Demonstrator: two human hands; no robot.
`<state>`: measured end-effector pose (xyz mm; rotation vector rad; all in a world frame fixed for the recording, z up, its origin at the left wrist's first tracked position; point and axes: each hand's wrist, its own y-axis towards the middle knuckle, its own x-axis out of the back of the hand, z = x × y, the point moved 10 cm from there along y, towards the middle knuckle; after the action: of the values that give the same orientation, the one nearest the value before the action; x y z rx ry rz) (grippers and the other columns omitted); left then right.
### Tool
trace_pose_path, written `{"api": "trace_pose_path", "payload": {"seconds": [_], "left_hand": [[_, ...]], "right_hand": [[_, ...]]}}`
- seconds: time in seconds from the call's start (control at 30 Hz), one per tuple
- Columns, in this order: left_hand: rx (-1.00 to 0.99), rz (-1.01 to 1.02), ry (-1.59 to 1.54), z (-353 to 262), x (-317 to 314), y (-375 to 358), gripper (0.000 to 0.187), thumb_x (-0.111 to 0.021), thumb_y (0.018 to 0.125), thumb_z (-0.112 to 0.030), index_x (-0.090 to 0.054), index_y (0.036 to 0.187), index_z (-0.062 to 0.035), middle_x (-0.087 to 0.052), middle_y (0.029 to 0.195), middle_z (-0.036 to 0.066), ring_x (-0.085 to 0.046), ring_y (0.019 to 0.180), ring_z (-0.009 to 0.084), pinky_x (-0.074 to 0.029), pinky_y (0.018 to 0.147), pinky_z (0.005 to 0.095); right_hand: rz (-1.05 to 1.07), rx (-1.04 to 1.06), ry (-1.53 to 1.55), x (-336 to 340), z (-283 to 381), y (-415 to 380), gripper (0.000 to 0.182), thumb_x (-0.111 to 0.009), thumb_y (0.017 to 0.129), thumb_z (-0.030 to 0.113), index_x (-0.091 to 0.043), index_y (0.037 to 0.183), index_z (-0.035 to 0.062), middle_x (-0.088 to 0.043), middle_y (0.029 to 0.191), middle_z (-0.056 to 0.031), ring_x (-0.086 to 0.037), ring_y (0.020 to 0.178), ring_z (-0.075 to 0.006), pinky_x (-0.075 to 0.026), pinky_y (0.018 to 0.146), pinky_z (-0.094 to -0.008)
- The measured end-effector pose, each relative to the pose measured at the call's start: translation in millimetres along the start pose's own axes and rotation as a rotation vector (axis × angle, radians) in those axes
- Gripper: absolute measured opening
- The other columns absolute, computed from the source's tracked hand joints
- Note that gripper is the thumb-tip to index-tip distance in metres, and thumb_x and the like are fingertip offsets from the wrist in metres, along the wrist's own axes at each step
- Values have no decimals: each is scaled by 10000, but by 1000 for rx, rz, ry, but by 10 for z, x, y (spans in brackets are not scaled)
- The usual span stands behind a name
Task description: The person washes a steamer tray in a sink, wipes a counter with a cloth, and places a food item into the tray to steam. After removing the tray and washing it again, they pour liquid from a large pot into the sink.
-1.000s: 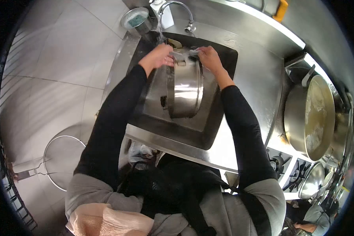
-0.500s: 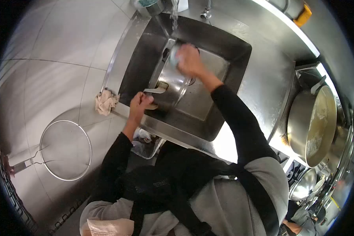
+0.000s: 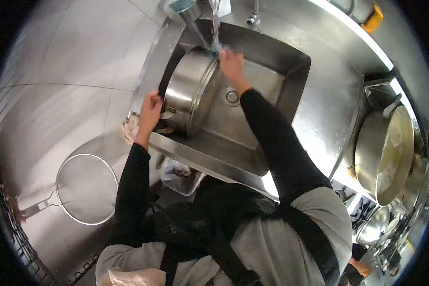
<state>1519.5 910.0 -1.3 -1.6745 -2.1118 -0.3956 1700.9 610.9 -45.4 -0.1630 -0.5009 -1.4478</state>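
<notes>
A large metal pot (image 3: 181, 83) lies tipped on its side in the left part of the steel sink (image 3: 271, 155). My left hand (image 3: 150, 110) has its fingers curled at the pot's outer left edge, close to a handle (image 3: 167, 113). At the pot's far rim my right hand (image 3: 231, 65) is closed on a greenish scrubbing pad (image 3: 217, 48), mostly hidden by fingers and water. Running water (image 3: 216, 24) falls onto that spot.
A crumpled cloth (image 3: 130, 129) hangs at the sink's left corner. A round-framed strainer (image 3: 87, 188) is at the left. A big pan (image 3: 386, 155) stands right of the steel counter (image 3: 326, 105). A metal container (image 3: 188, 12) sits by the tap.
The pot has turned and shifted left in the sink, uncovering the drain. My left hand moved up and left along it; my right hand moved up to the water stream with the pad.
</notes>
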Motion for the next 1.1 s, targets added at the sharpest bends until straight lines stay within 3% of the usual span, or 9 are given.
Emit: {"api": "trace_pose_path", "payload": {"seconds": [0.17,0.33,0.47,0.53,0.67,0.73,0.93,1.0,1.1], "left_hand": [[227,-11,288,-660,-824,995,596,-464,969,-582,-693,1089,-45,-694,1063,224,-655,1056,347,-483,920,420],[265,-159,536,-809,-792,669,762,-379,923,-714,-734,1057,-53,-690,1018,244,-634,981,458,-469,868,497],[214,-258,526,-704,-781,471,704,-408,951,-650,-747,934,-33,-691,945,250,-640,942,442,-479,823,494],[185,-301,515,-664,-754,448,721,-402,955,-649,-746,909,-17,-691,885,249,-643,878,437,-475,797,486],[160,-234,324,-376,-716,288,649,-458,974,-568,-724,859,13,-687,781,212,-657,776,350,-463,741,438],[151,-213,228,-187,-689,151,617,-480,980,-533,-717,841,19,-680,746,197,-657,750,316,-458,724,423],[-285,-147,221,-1167,-1209,750,499,-467,978,-464,-725,967,-37,-717,964,204,-669,932,404,-492,831,445],[-78,-153,470,-1323,-1371,847,528,-452,969,-502,-725,989,-50,-709,992,209,-653,959,426,-488,847,475],[124,-143,659,-1197,-1381,621,592,-433,949,-575,-727,1010,-64,-696,1017,220,-637,987,444,-479,867,511]], "right_hand": [[-184,56,174,-276,987,-1396,262,-577,950,242,-584,1124,46,-559,1037,-210,-542,1000,-346,-457,857,-438],[-321,-200,302,366,63,-733,319,-578,972,311,-591,1104,21,-611,963,-142,-594,827,-245,-492,776,-410],[-231,-182,374,571,193,-558,265,-633,945,276,-655,1035,27,-667,959,-158,-614,798,-237,-504,736,-412],[-494,229,56,415,851,-1346,175,-685,903,202,-681,979,44,-667,911,-169,-632,810,-284,-510,739,-404],[-451,223,63,363,653,-1473,154,-718,862,156,-678,949,35,-656,886,-164,-657,842,-323,-519,746,-432],[-280,-427,539,734,-70,-837,355,-603,965,359,-673,934,12,-670,815,-80,-645,765,-181,-510,718,-390],[-637,-214,81,899,-99,-990,336,-624,947,344,-679,924,13,-669,813,-192,-647,748,-345,-496,715,-420],[-617,171,101,696,723,-1516,306,-617,951,318,-683,936,20,-665,810,-191,-640,729,-311,-502,712,-400],[-479,-137,220,851,-95,-1209,291,-616,955,292,-686,936,10,-674,799,-154,-623,712,-227,-499,692,-374]]}}
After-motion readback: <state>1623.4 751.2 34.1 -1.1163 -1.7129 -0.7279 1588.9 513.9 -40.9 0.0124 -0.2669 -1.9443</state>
